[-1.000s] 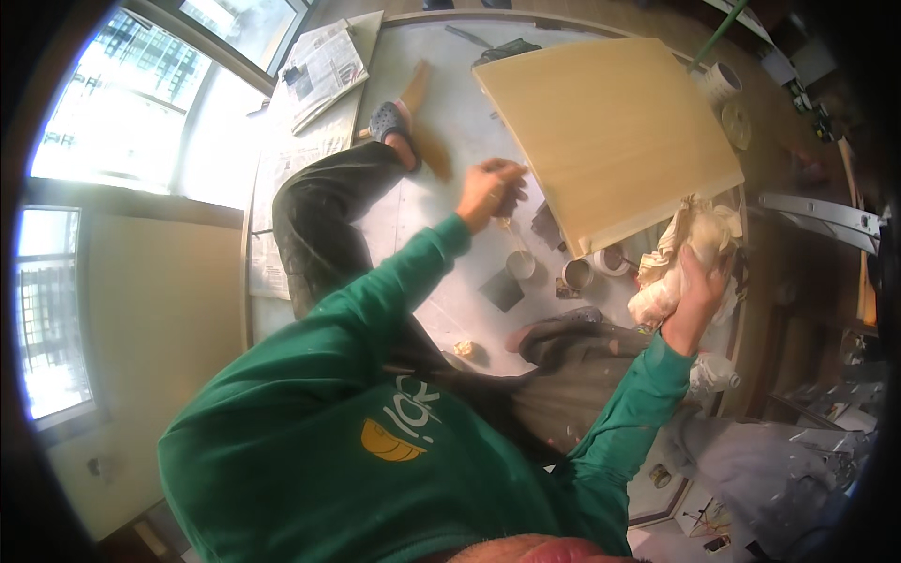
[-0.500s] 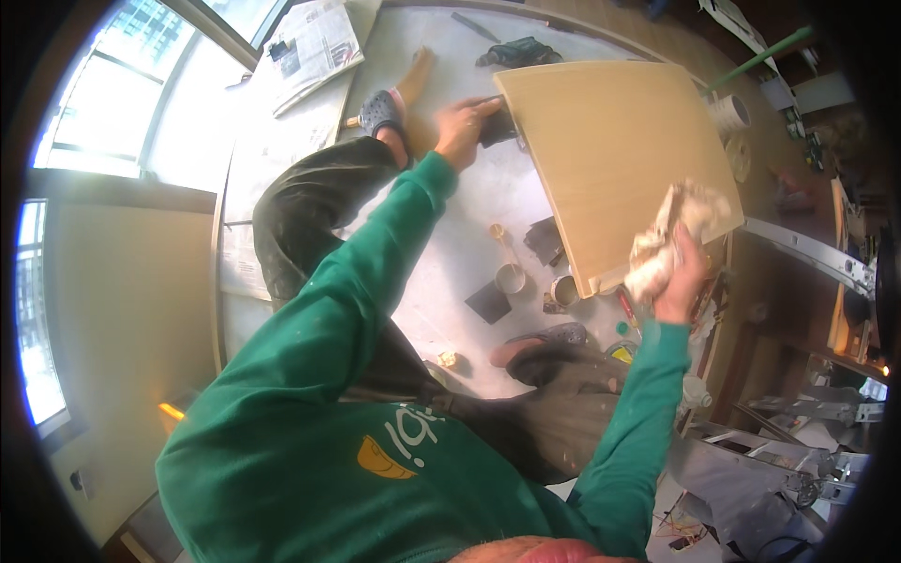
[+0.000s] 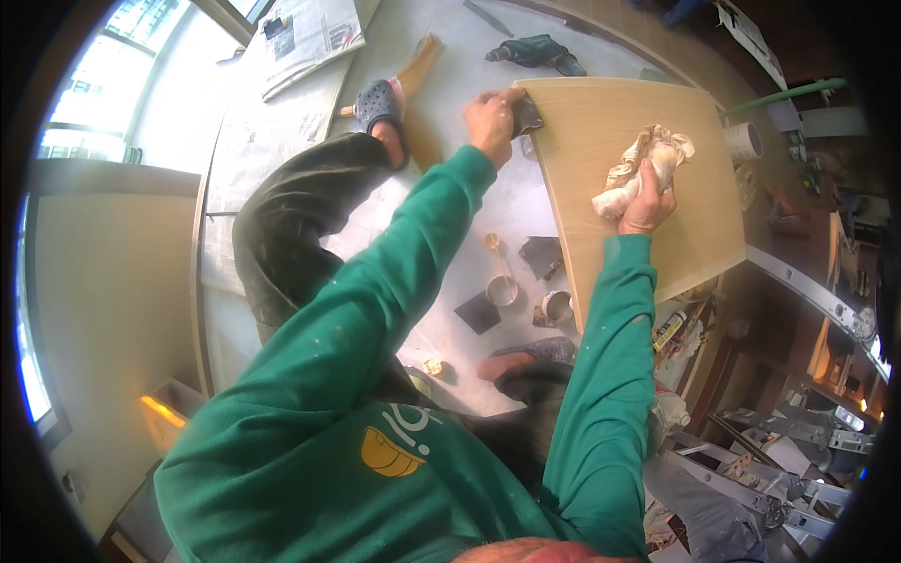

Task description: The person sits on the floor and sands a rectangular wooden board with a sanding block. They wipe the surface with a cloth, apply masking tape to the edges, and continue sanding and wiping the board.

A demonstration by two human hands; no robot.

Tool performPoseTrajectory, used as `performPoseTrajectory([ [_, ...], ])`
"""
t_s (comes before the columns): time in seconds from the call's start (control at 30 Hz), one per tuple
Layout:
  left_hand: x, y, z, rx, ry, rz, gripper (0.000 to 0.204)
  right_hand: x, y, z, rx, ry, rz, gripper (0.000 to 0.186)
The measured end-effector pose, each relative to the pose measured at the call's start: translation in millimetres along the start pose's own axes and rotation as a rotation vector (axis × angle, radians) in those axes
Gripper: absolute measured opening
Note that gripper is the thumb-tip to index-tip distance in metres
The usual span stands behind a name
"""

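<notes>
Drill: the dark drill [image 3: 537, 53] lies beyond the left grip [image 3: 490, 122], slightly to its right, past the board's far edge.
Newspaper: folded newspaper [image 3: 319, 42] rests well to the left of the left grip, on the far side.
Clog: a grey clog [image 3: 380, 105] on the person's left foot sits left of the left grip.
Cups: a pale cup [image 3: 501, 290] and a small tin [image 3: 557, 306] are on the pale floor [image 3: 526, 211], nearer the person than either grip.
Pole: a green pole [image 3: 788, 96] reaches in beyond and right of the right grip [image 3: 648, 205]; a white tub [image 3: 746, 141] is closer, by the board's right edge.
In the way: the right grip and cloth cover part of the board's face; the right sleeve [image 3: 601, 347] hides part of its near edge.
Left grip: fingers pinched on a dark sheet [image 3: 527, 114], at the board's far left corner.
Right grip: curled around a crumpled cream cloth [image 3: 643, 164], over the middle of the board [image 3: 572, 169].
Cloth axis: slants from left of the right grip to its far right.
Board axis: the left edge runs from beside the left grip toward the person, leaning right; which side is longer I cannot tell.
</notes>
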State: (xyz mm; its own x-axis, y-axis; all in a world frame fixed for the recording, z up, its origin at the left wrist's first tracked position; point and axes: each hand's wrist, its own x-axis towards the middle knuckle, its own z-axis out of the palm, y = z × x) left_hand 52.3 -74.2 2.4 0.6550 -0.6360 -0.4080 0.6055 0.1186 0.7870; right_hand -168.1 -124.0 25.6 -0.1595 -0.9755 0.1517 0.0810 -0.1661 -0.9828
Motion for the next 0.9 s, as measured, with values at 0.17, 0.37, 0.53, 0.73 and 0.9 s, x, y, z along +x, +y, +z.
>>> performPoseTrajectory([
  [0.17,-7,-8,4,0.033,0.004,-0.018,0.024,2,3,-8,-0.023,-0.006,-0.026,0.043],
  [0.37,-4,-4,6,0.083,0.014,0.008,0.023,4,1,-7,-0.036,-0.009,-0.027,0.043],
  [0.53,28,1,0,0.043,-0.084,0.149,0.022,-1,0,-4,-0.003,-0.018,-0.036,0.043],
  [0.73,0,-10,1,0.085,-0.023,0.037,0.018,-1,0,-7,-0.029,-0.017,-0.053,0.042],
  [0.9,6,11,4,0.281,-0.028,0.016,0.021,1,6,-6,-0.042,0.0,-0.026,0.041],
])
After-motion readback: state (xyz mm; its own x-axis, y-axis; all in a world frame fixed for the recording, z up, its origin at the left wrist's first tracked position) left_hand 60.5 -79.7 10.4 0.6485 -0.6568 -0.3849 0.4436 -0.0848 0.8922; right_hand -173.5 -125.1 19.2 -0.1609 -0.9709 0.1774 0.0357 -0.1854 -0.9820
